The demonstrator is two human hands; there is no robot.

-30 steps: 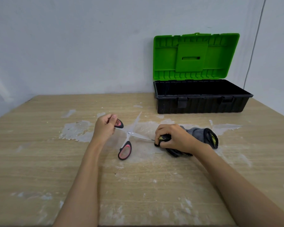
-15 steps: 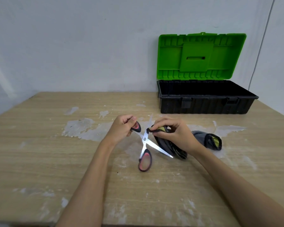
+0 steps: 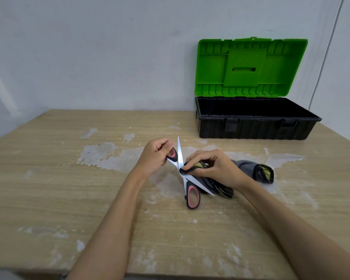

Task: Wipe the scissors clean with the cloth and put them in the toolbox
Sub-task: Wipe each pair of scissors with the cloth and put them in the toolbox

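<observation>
Over the last second you have lifted the scissors (image 3: 183, 174) from lying flat on the worktop (image 3: 49, 188) and swung them round, so one blade now points up and away from you while the other slants down to your right, the blades spread wide and the lower handle loop near the worktop; your left hand (image 3: 156, 158) has closed its fingers (image 3: 167, 145) round the upper black-and-pink handle, and your right hand (image 3: 212, 168) has brought a pinched fold of the dark cloth (image 3: 220, 185) up against the pivot, the rest of it trailing on the worktop behind your wrist. That reads as the wiping now properly under way, with neither blade finished and the stowing yet to come. The toolbox (image 3: 257, 126) stands open at the far right, well apart, green lid upright, its black tray showing nothing inside. The pale wood worktop is blotched with whitish scuffed patches, and plain light walls close in behind
</observation>
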